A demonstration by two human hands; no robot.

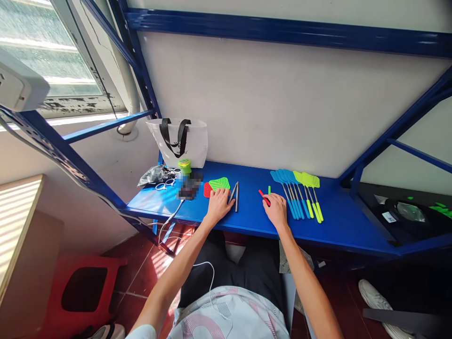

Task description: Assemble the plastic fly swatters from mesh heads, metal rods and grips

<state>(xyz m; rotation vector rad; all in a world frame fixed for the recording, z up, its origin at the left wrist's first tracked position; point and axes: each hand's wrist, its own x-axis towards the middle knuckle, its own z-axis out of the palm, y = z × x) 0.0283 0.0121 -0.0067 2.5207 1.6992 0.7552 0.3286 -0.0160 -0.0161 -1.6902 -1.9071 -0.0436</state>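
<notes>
The left hand (219,205) lay spread, pressing a red fly-swatter head (207,189) flat against the blue steel shelf (339,230) to steady it; the right hand (275,210) pinched a short red handle (263,197) near the front edge.

A pixelated blur (189,186) hides whatever lies just beyond my left hand (219,206). My right hand (274,210) covers part of a red stick (263,196), my left hand hides part of a red mesh (207,189), and a shoe (376,301) runs off the lower edge.
</notes>
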